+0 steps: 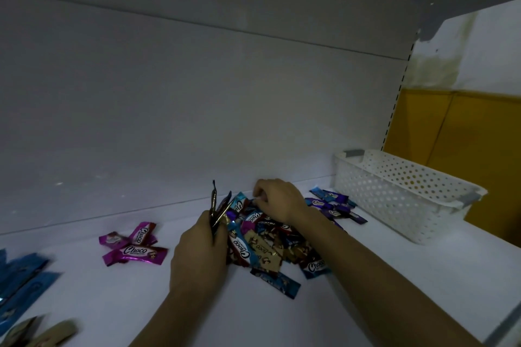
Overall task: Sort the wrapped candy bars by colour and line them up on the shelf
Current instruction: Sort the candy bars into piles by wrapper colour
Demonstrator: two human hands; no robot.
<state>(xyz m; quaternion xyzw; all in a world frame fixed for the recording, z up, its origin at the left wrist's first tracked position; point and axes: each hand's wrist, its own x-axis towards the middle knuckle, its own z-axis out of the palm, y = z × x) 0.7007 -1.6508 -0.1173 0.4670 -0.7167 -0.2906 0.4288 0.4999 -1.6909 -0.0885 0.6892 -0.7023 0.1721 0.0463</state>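
The heap of mixed candy bars point(267, 245) lies in the middle of the white shelf point(394, 276), with blue, brown, tan and purple wrappers piled over one another. My left hand point(197, 256) sits at the heap's left edge, its fingers curled round a few dark bars point(215, 205) that stand on end and fan out above my knuckles. My right hand point(277, 200) reaches over the far side of the heap with its fingertips bent down into the wrappers; I cannot tell whether they pinch a bar or only touch one.

To the left of the heap, apart from it, three pink bars point(135, 245) lie together, overlapping loosely. Farther left, at the edge of view, a group of blue bars point(25, 276) lies side by side, and a couple of tan bars point(42, 332) sit below them at the bottom corner, blurred. To the right of my right hand a small cluster of purple and blue bars point(332, 203) lies near the back of the shelf. Just beyond that cluster stands a white perforated basket point(406, 191) at the shelf's right end. A plain white back panel point(197, 107) rises behind everything, and a yellow wall point(465, 135) shows past the basket.
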